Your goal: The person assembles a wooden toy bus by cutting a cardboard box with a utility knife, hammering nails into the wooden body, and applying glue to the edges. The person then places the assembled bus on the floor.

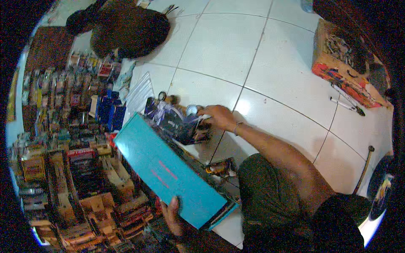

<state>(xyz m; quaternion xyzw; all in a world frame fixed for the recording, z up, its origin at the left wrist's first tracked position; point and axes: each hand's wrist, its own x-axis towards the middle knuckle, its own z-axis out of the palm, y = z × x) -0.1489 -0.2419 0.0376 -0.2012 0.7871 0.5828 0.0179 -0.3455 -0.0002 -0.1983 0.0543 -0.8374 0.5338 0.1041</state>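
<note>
My left hand (173, 216) grips a long teal box (168, 173) near its lower edge. Its thumb presses on the broad face and the other fingers are out of sight behind. The box is tilted, with small red print on that face. Beyond it my right hand (220, 118) reaches over a dark package with purple patches (175, 124). Those fingers are bent at the package's right end, beside a small silvery round thing (192, 109); what they hold is blurred. A small brown and yellow item (220, 168) lies near my knee.
Crowded rows of small boxes and packs (80, 168) fill the left side. A dark rounded bulky thing (130, 31) sits at the far left on white floor tiles (219, 46). To the right are a printed cardboard box (341, 63), a pen-like item (348, 103) and a thin rod (363, 168).
</note>
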